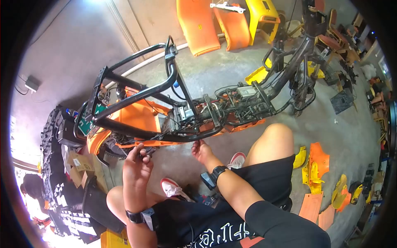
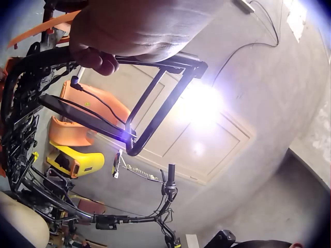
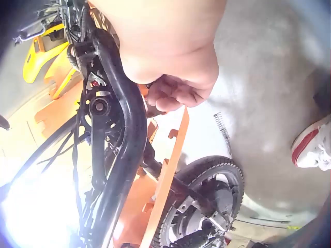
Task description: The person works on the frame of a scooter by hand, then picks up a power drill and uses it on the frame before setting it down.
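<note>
A black motorbike frame with bare mechanical parts and a long orange lower panel stands before the person. Below its left part is the left hand, palm up, its bent fingers around a small dark piece. In the left wrist view, the left hand covers part of the frame's tubes. The right hand is raised to the panel's lower edge, fingers curled. From the right wrist, the right hand appears beside the panel's tip; whether it grips anything is hidden.
Orange and yellow body panels lean on the wall behind. More loose panels lie on the floor at right. A large tyre and cardboard boxes stand at left. The person's shoes are below the hands.
</note>
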The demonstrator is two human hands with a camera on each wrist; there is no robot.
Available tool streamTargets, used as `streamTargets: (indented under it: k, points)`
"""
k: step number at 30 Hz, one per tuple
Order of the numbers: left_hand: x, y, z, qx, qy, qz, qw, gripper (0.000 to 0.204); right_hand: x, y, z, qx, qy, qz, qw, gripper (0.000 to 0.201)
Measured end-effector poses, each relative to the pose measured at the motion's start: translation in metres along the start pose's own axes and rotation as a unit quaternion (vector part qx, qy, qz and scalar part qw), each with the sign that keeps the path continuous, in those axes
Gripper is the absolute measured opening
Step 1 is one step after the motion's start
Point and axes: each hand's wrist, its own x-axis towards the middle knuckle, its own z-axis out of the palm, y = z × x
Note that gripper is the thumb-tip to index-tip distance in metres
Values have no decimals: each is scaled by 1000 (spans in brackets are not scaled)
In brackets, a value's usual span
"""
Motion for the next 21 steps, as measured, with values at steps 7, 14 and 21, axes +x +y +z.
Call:
streamTargets:
  k: [7,14,21]
  points:
    - [0,3,5,4,15,4,1000,15,-17,15,8,-181,87,-131,971,13]
    - [-3,2,7,7,31,9,999,14,-8,11,6,-82,54,-82,992,15]
    - [-5,6,-3,-33,-1,16,999,19,-2,2,-1,34,-63,25,997,35]
